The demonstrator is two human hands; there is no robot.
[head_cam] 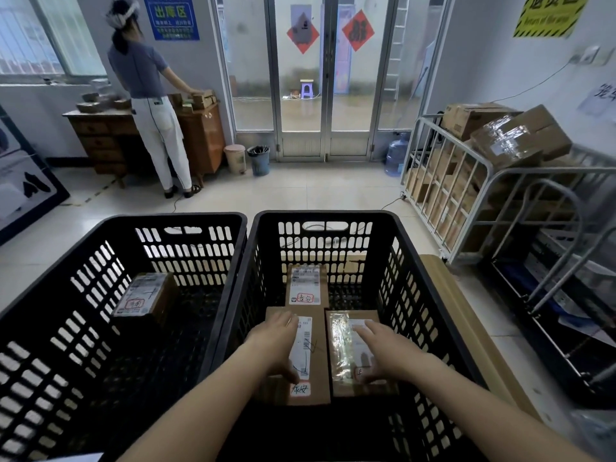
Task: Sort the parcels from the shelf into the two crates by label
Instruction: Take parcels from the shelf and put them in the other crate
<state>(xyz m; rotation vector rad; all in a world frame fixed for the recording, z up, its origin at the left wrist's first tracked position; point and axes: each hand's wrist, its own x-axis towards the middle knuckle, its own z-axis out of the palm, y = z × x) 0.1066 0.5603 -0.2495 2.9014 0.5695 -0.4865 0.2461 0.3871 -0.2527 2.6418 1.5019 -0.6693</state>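
Now, left to right, as your head camera has it:
Far left: a person stands with their back to you at a wooden desk stacked with small boxes
Left crate: black, slotted walls, on the floor; it touches the other crate along their shared rims
Left crate contents: one brown parcel lies against the left wall, label up, with a red-boxed handwritten mark at the label's near end
Right crate: same black make, just beside the left one; three parcels lie flat on its floor
Far parcel: at the back, white label up, red-boxed mark on the near end
Near-left parcel: brown box, long white label, red-boxed mark at the end nearest you
Your left hand: palm down on the near-left parcel, fingers laid flat and pointing away, thumb across the label; not wrapped round the box
Near-right parcel: wrapped in shiny clear tape, edge to edge with the near-left one
Your right hand: flat on the taped parcel, fingers stretched forward and slightly spread, pressing, not gripping
Right side: a metal cage trolley holds many cardboard cartons, some piled on top
Back wall: glass doors with two red diamond papers
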